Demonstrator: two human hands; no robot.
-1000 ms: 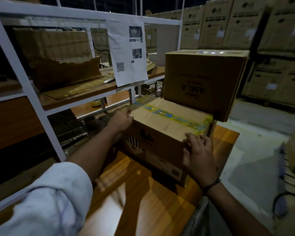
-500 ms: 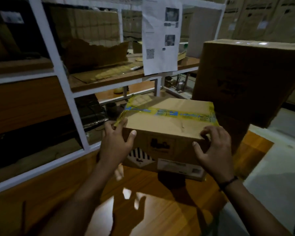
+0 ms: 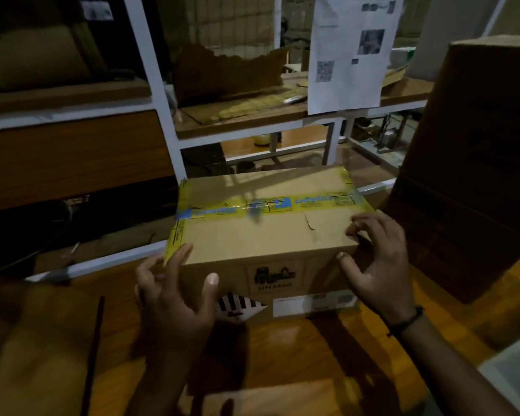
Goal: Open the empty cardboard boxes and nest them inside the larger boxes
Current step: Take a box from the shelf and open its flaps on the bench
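A small cardboard box [image 3: 267, 235], sealed across its top with yellow and blue tape, stands on the wooden table [image 3: 297, 355] in front of me. My left hand [image 3: 174, 295] holds its near left corner, thumb on the front face and fingers on the left side. My right hand [image 3: 379, 262] grips the near right corner, fingers curled over the top edge and thumb on the front. A larger closed cardboard box [image 3: 475, 163] stands just right of it, touching or nearly touching.
A white metal shelf frame [image 3: 153, 94] stands behind the table, holding torn cardboard [image 3: 228, 70]. A printed paper sheet [image 3: 348, 49] hangs from the frame. A dark thin rod [image 3: 92, 355] lies at the left. The table's right edge drops to a pale floor [image 3: 517, 376].
The view has closed in on the small box. My left hand slid from the far left corner to the near left corner. My right hand stayed at the near right corner.
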